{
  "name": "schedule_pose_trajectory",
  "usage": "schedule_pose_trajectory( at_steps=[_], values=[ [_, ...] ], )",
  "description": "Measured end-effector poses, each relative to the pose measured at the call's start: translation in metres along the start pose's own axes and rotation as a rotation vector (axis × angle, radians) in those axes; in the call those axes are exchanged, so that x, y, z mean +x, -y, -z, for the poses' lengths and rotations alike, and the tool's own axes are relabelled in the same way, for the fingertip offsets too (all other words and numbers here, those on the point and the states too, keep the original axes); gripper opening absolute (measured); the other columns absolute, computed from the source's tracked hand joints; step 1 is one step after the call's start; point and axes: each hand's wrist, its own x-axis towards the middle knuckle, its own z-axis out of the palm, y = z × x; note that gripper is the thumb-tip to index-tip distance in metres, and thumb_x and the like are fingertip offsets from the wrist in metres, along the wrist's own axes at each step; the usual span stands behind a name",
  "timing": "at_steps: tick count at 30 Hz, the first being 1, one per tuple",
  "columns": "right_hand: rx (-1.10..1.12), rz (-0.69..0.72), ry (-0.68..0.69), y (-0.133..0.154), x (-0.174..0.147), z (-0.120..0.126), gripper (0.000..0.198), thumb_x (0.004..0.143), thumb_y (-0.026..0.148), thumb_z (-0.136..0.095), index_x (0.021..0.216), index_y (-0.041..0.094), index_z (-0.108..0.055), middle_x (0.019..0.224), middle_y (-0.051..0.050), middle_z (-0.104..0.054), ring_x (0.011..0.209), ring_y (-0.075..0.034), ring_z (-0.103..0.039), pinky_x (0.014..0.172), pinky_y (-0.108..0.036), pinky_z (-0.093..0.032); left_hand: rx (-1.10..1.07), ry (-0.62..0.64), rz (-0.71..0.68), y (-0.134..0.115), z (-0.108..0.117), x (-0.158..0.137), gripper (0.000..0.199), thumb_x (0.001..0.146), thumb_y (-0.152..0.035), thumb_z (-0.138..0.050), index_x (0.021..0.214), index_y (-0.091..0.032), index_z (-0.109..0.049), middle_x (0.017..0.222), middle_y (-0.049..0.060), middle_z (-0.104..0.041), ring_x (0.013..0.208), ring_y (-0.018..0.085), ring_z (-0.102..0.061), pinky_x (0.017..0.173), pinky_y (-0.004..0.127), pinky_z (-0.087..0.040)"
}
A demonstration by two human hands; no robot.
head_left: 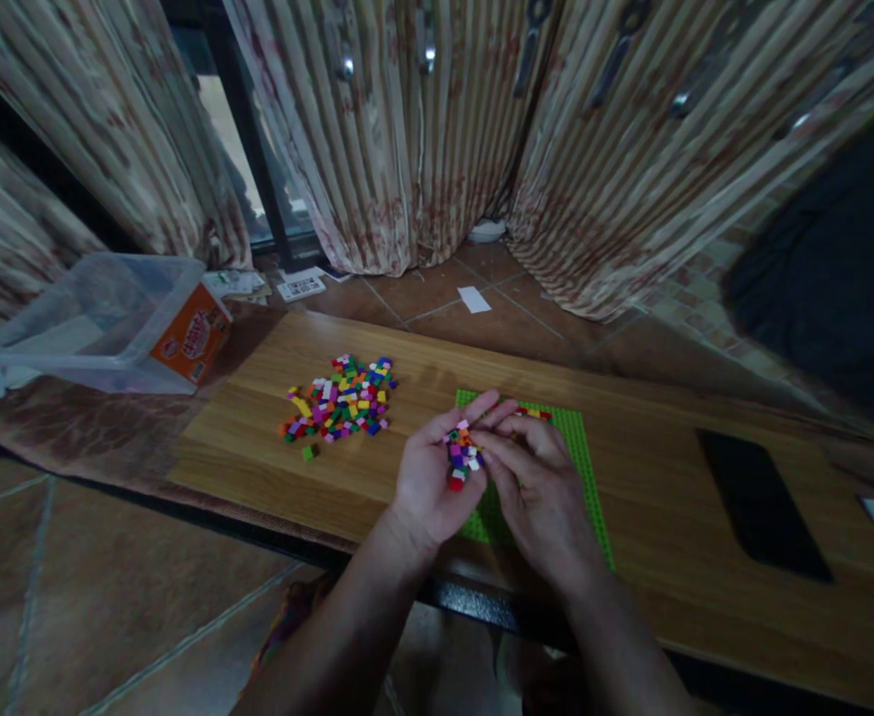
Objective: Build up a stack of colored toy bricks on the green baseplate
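Note:
Palm up, my left hand is cupped around several small building bricks in pink, orange, purple, white and red. Over that palm, my right hand has its thumb and fingertips drawn together at the bricks; whether one is pinched between them is hidden. Below both hands lies a green studded baseplate, partly covered by them. A row of red and yellow bricks shows along its far edge, behind my right fingers.
A loose pile of colourful bricks lies left on the wooden table, a single green brick beside it. Further left stands a clear plastic bin with an orange label. A flat black object rests at the right.

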Motion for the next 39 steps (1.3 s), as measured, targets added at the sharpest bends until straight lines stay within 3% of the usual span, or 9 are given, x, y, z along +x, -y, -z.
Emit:
schedule_pose_trajectory(
  at_steps=[6,14,25,31,35,39],
  values=[
    [-0.012,-0.04,-0.039,0.0011,0.0013,-0.0035,0.021,0.093,0.024,-0.051,0.101,0.025,-0.07,0.102,-0.007,-0.061,0.099,-0.022,-0.055,0.084,-0.041,-0.05,0.018,-0.064,0.01,0.0016,-0.0046,-0.0013,0.032,0.082,-0.018,-0.046,0.1,-0.006,-0.07,0.102,0.015,-0.071,0.104,0.02,-0.065,0.087,0.023,-0.05],
    [0.042,-0.084,-0.135,0.0055,0.0031,-0.0055,0.019,0.093,0.022,-0.05,0.097,0.024,-0.069,0.104,-0.006,-0.061,0.101,-0.022,-0.056,0.087,-0.041,-0.049,-0.001,-0.052,0.01,0.0003,-0.0044,-0.0017,0.033,0.083,-0.019,-0.046,0.101,-0.006,-0.07,0.102,0.014,-0.071,0.103,0.02,-0.064,0.086,0.024,-0.052],
    [0.048,-0.003,-0.031,0.0037,0.0001,0.0006,0.026,0.093,0.021,-0.051,0.113,0.027,-0.066,0.119,-0.006,-0.059,0.11,-0.024,-0.053,0.093,-0.044,-0.048,-0.027,-0.042,0.019,-0.0016,-0.0028,-0.0024,0.033,0.084,-0.021,-0.047,0.103,-0.006,-0.069,0.11,0.015,-0.069,0.108,0.02,-0.062,0.085,0.023,-0.051],
    [0.093,-0.056,-0.017,0.004,0.0018,-0.0022,0.022,0.092,0.022,-0.052,0.104,0.028,-0.069,0.113,-0.005,-0.061,0.108,-0.023,-0.054,0.091,-0.044,-0.049,-0.026,-0.044,0.026,-0.0024,-0.003,-0.0039,0.033,0.083,-0.021,-0.047,0.104,-0.006,-0.069,0.111,0.015,-0.068,0.107,0.019,-0.063,0.08,0.021,-0.052],
    [0.173,-0.111,-0.082,0.0057,0.0023,-0.0019,0.018,0.09,0.022,-0.056,0.099,0.028,-0.07,0.109,-0.004,-0.063,0.106,-0.022,-0.056,0.092,-0.044,-0.048,-0.049,-0.043,0.025,-0.001,-0.0044,-0.003,0.032,0.084,-0.019,-0.046,0.101,-0.005,-0.069,0.108,0.016,-0.069,0.1,0.018,-0.065,0.076,0.02,-0.053],
    [0.302,-0.236,-0.261,0.0016,0.0009,0.0035,0.012,0.086,0.026,-0.062,0.093,0.027,-0.072,0.104,-0.003,-0.063,0.101,-0.02,-0.059,0.088,-0.039,-0.05,-0.073,-0.131,-0.035,-0.0081,-0.0001,0.0002,0.027,0.085,-0.019,-0.046,0.093,-0.006,-0.069,0.097,0.016,-0.07,0.091,0.02,-0.067,0.076,0.027,-0.056]
  ],
)
